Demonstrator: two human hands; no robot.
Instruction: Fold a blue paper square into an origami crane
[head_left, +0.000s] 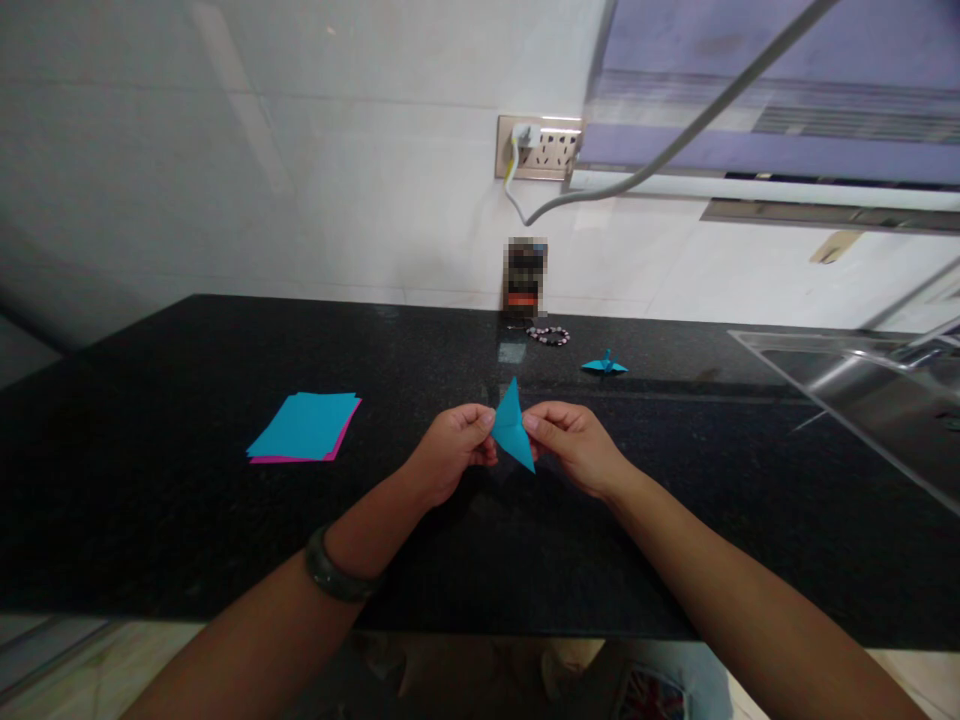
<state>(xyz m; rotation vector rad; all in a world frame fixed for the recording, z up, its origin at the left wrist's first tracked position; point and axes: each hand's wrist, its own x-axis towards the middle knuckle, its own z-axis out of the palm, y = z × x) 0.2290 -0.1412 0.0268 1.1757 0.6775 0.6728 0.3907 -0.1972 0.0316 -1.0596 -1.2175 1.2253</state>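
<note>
1. The person stands at the black surface [150,480] and holds a folded piece of blue paper [513,430] up in the air just above it, between both hands
2. The left hand [450,450] has a closed grip on the paper's left edge, thumb and fingertips pinched together on it; a dark bangle [334,572] sits on that wrist
3. The right hand [574,440] is pinched shut on the paper's right edge in the same way, so the piece hangs between the two grips with one point up and one point down
4. To my eye this is mid-fold: the piece is already a narrow kite-like shape, not a flat sheet
5. The next crease, I judge, calls for lining up the edges exactly and pressing firmly, perhaps down on the surface
6. A stack of square sheets [306,428], blue over pink, lies well to the left; a finished blue paper crane [604,365] stands farther back on the right, near a bead bracelet [548,335]; a steel sink [862,390] is at far right
</note>
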